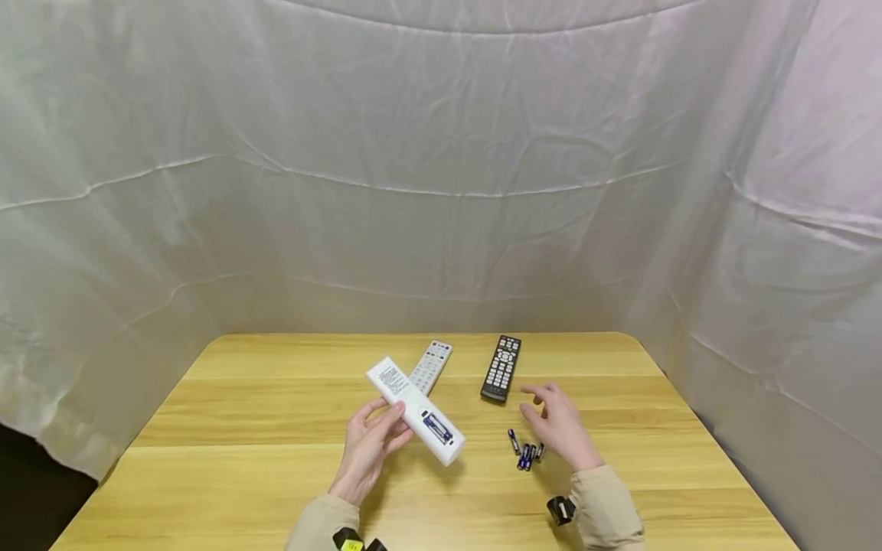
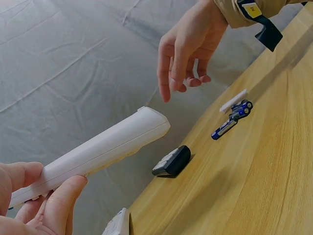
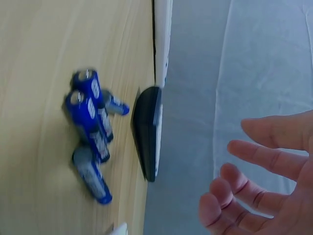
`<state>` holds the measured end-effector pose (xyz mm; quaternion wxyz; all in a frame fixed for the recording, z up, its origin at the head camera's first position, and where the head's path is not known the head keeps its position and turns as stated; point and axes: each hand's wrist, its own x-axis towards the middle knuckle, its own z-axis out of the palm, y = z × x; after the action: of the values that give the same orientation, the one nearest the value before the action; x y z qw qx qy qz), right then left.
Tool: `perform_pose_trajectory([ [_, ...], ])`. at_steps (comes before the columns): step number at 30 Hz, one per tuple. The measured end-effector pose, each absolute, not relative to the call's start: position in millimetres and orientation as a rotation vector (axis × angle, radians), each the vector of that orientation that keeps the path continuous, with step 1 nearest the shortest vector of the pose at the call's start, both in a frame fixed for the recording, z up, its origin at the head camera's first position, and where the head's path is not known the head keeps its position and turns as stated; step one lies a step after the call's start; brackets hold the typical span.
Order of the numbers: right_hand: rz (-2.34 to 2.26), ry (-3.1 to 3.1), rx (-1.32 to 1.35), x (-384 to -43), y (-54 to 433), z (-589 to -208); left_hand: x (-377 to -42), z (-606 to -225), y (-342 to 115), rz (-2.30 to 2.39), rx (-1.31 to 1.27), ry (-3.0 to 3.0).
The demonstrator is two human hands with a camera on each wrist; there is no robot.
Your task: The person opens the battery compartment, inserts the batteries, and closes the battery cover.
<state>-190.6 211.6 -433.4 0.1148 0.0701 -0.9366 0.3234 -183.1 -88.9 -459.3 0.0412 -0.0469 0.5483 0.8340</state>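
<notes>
A white remote control (image 1: pixel 398 385) is held up in my left hand (image 1: pixel 368 445), its back facing up and its battery compartment (image 1: pixel 436 427) uncovered. Blue-and-black batteries sit inside; how many is hard to make out. Thumb and fingers pinch the remote's edges. My right hand (image 1: pixel 563 428) hovers over the table with its fingers loosely bent, holding nothing. Just below it lie several loose batteries (image 1: pixel 525 458), blue and dark, mostly side by side. In the left wrist view a thin white piece (image 2: pixel 234 101) lies next to them.
A black remote control (image 1: pixel 501 369) lies buttons up farther back, left of my right hand. Another white remote (image 1: pixel 430 367) lies behind the held one, partly covered by it in the head view. Grey cloth (image 1: pixel 441 229) hangs around the wooden table (image 1: pixel 227 459).
</notes>
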Motion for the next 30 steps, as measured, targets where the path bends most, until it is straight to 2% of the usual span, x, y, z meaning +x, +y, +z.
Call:
perform_pose_trajectory([
  [13, 0.790, -2.985, 0.064, -194, 248, -430, -185, -458, -89, 2.560, -0.133, 1.674],
  [30, 0.696, -3.203, 0.070, -205, 275, -443, -184, -459, -90, 2.559, -0.139, 1.670],
])
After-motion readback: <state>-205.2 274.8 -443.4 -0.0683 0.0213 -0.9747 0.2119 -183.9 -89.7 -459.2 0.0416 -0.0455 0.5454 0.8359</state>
